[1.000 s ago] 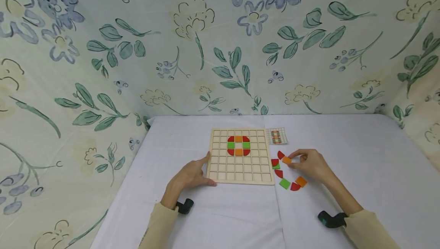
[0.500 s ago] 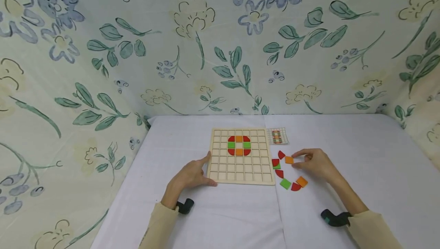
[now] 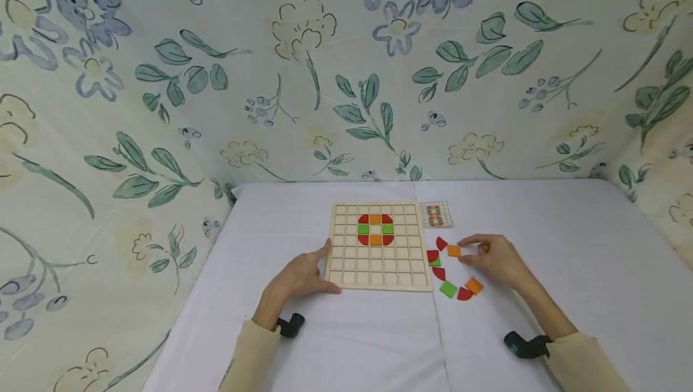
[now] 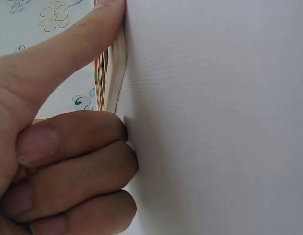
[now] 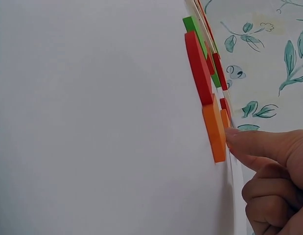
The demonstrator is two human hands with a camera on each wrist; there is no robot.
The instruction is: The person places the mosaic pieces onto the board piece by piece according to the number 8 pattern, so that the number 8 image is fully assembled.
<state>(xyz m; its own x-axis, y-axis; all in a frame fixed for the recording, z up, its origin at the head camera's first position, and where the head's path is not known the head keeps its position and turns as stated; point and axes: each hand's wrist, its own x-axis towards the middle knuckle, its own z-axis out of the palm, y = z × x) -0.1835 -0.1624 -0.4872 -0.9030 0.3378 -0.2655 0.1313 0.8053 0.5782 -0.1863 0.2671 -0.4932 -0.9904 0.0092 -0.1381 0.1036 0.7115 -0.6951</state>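
Observation:
In the head view, my left hand [image 3: 301, 273] holds the near left corner of a square wooden grid board [image 3: 379, 267], thumb at the front edge and index finger at the left edge. Its other fingers are curled in the left wrist view. My right hand [image 3: 495, 258] pinches an orange square tile [image 3: 453, 251] between thumb and index fingertips, to the right of the board. In the right wrist view this tile is mostly hidden behind a nearer orange tile [image 5: 215, 129]. On the board, red quarter-round tiles [image 3: 387, 240], green squares [image 3: 363, 229] and orange squares [image 3: 376, 218] form a ring around one bare cell.
Loose red pieces [image 3: 439, 273], a green square [image 3: 448, 289] and another orange square [image 3: 474, 285] lie right of the board. One red piece [image 3: 432, 255] overlaps a green one. A pattern card [image 3: 436, 214] touches the board's far right side. White cloth [image 3: 373, 344] covers the table.
The right hand has shifted slightly right, and the orange tile has turned from slanted to nearly square with the board. The left hand and board stay put.

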